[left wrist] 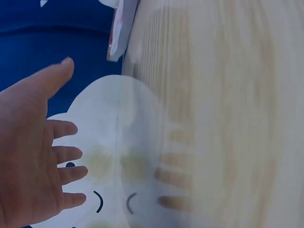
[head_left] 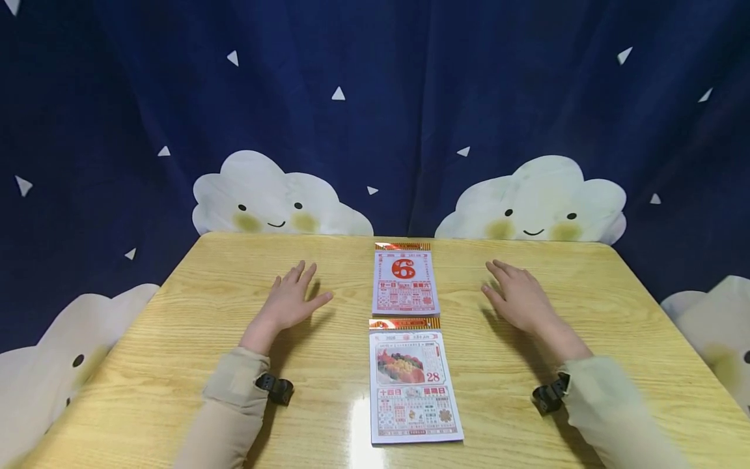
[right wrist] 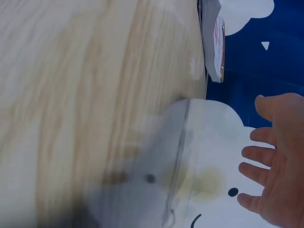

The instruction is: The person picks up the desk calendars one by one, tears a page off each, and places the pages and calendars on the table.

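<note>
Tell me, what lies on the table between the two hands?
In the head view, the far calendar pad lies between the left hand and the right hand.

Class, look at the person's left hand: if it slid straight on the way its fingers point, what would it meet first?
Probably nothing on the table: the left hand points past the far calendar, toward the curtain.

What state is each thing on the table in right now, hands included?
Far calendar: flat on the table, page showing a red 6.
Near calendar: flat, page showing 28.
Left hand: open, fingers spread, holding nothing.
Right hand: open, holding nothing.
Table: glossy, reflecting light.
</note>
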The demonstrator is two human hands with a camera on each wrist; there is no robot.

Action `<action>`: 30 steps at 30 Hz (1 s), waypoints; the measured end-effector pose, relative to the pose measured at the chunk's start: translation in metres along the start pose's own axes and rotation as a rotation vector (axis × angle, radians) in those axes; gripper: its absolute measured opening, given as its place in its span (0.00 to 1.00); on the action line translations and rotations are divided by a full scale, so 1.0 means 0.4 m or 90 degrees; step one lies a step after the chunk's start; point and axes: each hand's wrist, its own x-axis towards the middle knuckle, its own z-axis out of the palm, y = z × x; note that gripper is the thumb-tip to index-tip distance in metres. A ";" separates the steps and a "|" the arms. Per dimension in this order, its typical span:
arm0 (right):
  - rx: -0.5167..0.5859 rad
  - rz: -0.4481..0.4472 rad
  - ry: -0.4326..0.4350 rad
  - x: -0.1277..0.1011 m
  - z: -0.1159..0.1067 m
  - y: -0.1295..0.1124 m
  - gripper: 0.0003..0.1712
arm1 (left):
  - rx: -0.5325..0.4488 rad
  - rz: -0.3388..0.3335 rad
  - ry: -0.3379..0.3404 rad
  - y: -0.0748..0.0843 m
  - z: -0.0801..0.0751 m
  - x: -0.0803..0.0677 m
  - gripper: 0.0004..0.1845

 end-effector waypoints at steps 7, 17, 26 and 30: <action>0.030 -0.002 0.012 0.020 0.019 -0.025 0.29 | -0.005 -0.010 0.023 0.024 0.013 0.017 0.42; 0.134 0.034 -0.011 0.050 0.050 -0.068 0.27 | -0.064 -0.051 0.048 0.061 0.024 0.032 0.35; 0.214 0.074 -0.025 0.077 0.066 -0.107 0.25 | -0.126 -0.075 0.049 0.107 0.041 0.057 0.27; 0.238 0.088 -0.033 0.084 0.075 -0.120 0.24 | -0.177 -0.094 0.049 0.122 0.051 0.066 0.24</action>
